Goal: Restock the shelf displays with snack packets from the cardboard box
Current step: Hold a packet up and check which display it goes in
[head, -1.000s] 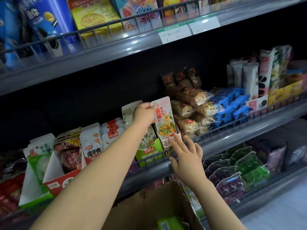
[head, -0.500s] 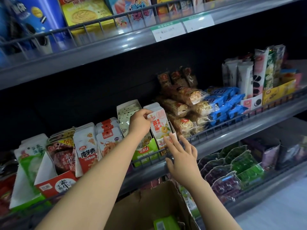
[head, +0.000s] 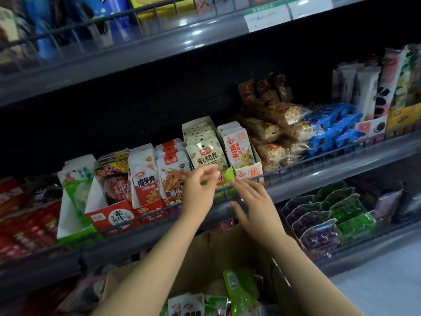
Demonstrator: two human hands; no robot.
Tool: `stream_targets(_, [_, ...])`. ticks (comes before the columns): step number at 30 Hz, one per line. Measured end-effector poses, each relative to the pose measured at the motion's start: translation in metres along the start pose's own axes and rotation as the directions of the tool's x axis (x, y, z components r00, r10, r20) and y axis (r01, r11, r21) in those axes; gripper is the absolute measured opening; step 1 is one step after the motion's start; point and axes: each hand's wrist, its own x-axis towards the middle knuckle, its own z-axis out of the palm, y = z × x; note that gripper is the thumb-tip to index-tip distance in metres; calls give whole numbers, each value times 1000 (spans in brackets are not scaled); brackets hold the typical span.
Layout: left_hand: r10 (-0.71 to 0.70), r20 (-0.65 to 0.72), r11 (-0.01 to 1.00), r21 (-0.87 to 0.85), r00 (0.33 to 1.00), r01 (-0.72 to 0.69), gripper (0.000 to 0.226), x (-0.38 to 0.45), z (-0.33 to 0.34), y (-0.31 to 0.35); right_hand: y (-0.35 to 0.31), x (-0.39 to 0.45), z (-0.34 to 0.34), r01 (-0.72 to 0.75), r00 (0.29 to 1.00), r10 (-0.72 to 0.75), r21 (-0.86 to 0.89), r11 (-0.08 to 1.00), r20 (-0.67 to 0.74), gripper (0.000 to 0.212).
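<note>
The white and orange snack packet (head: 238,148) stands upright in its small display carton (head: 249,172) on the middle shelf. My left hand (head: 199,191) hovers just below and left of it, blurred, fingers loosely curled and holding nothing. My right hand (head: 252,202) is beside it at the shelf's wire rail (head: 307,164), fingers straight, empty. The cardboard box (head: 205,258) sits under my forearms, with a green packet (head: 241,290) and several white packets (head: 186,304) inside.
Rows of upright snack packets (head: 143,176) in cartons fill the middle shelf to the left; wrapped cakes (head: 273,133) and blue packs (head: 330,126) lie to the right. A lower shelf holds purple and green bags (head: 328,215). The upper shelf (head: 136,55) overhangs above.
My left hand has let go of the white and orange packet, which now stands in its carton, and has dropped down and left. My right hand has moved slightly back from the rail.
</note>
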Motion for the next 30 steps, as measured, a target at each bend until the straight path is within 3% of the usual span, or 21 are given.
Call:
stream_targets(4, [-77, -1, 996, -53, 997, 77, 15, -41, -13, -31, -18, -17, 12, 36, 997, -37, 18, 999, 60, 48])
stream_targets(8, [-167, -1, 986, -27, 986, 167, 14, -80, -19, -64, -26, -34, 27, -30, 980, 15, 74, 997, 199, 43])
stream_targets(13, [-319, 54, 948, 21, 946, 319, 14, -118, -18, -106, -24, -51, 52, -120, 903, 94, 36, 992, 418, 40])
stream_targets(21, [-524, 122, 850, 135, 843, 508, 19, -155, -16, -172, -6, -73, 94, -131, 637, 191, -139, 982, 747, 42])
stream_targets(26, [-624, 72, 751, 328, 778, 572, 25, -170, -21, -215, 6, -86, 120, -148, 482, 259, -213, 966, 837, 38])
stream_targets(30, [-722, 33, 619, 478, 691, 623, 45, -181, -27, -239, 12, -98, 140, -133, 349, 293, -262, 956, 890, 47])
